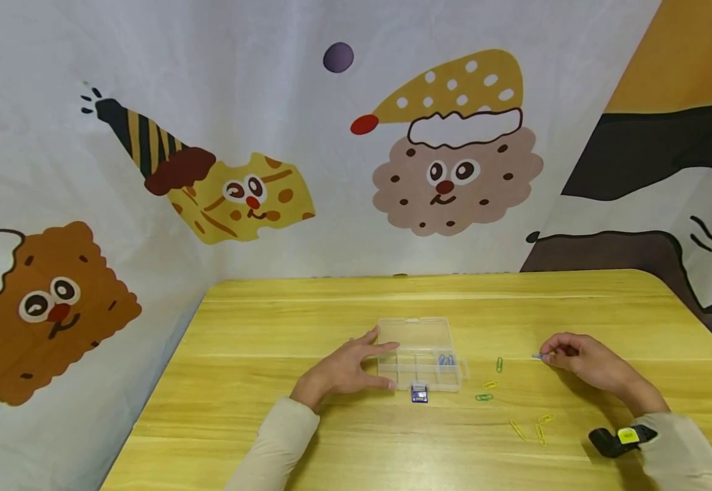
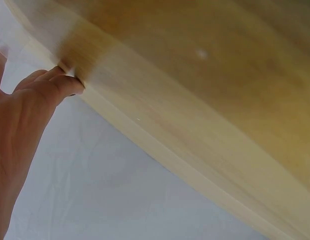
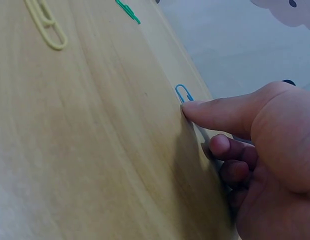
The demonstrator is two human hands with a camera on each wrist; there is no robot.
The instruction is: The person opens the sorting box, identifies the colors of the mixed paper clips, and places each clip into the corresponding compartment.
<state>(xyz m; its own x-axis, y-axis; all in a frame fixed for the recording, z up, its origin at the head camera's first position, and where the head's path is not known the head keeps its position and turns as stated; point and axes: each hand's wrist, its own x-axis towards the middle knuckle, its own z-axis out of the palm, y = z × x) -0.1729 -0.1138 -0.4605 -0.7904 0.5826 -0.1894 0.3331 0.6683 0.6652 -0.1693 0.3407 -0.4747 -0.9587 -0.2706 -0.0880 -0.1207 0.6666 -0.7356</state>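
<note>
A clear plastic divided box (image 1: 426, 378) lies on the table with its lid (image 1: 414, 334) folded back. Several blue paper clips (image 1: 446, 360) sit in a compartment at its right. My left hand (image 1: 346, 365) rests at the box's left side, fingers spread, thumb at the front corner and index finger reaching over the compartments. In the left wrist view only part of this hand (image 2: 32, 105) shows, at the left edge. To the right of the box, my right hand (image 1: 589, 361) pinches a blue paper clip (image 3: 183, 93) between thumb and index finger, close over the tabletop.
Loose green paper clips (image 1: 500, 365) and yellow paper clips (image 1: 517, 429) are scattered between the box and my right hand. A small blue-and-white label (image 1: 419, 394) is at the box's front. Behind the wooden table (image 1: 270, 320) hangs a cartoon-printed cloth (image 1: 331, 136).
</note>
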